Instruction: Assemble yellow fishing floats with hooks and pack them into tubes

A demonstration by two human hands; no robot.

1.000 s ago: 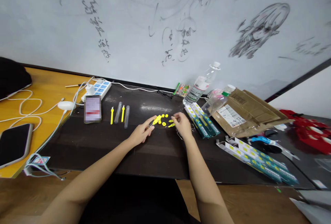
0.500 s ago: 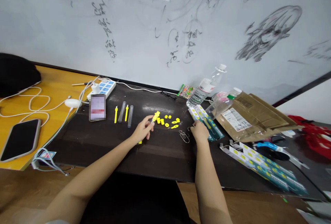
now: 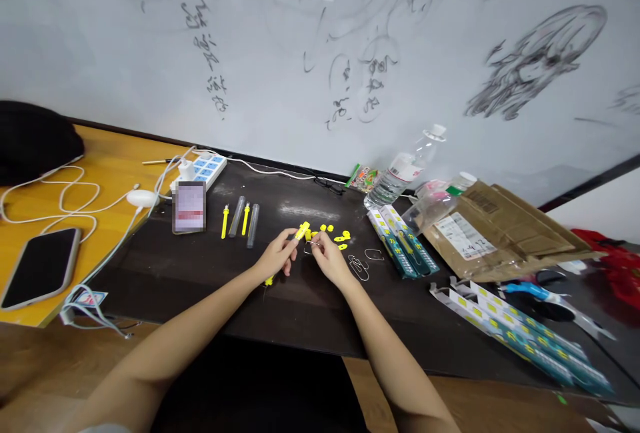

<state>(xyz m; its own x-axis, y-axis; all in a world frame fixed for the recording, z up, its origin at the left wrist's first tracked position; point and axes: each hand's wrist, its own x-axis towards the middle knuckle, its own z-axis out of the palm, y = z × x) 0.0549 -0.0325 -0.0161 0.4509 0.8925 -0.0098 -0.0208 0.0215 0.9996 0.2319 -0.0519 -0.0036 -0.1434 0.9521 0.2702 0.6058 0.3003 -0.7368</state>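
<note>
My left hand is closed in a pinch on a small yellow plastic part above the dark table. Close beside it, my right hand is pinched on a thin metal clip or spring, held up to the yellow part. Several loose yellow pieces lie just behind the hands. A few wire clips rest to the right of my right hand. Two yellow pens and clear tubes lie in a row to the left.
Green-and-yellow packaged strips and more of them lie to the right, by a cardboard parcel and a plastic bottle. A power strip, cables, a card and a phone sit at left.
My right hand came back from the packaged strips and wire clips to the left, now pinching a thin metal piece beside the yellow part. My left hand has stayed in place.
</note>
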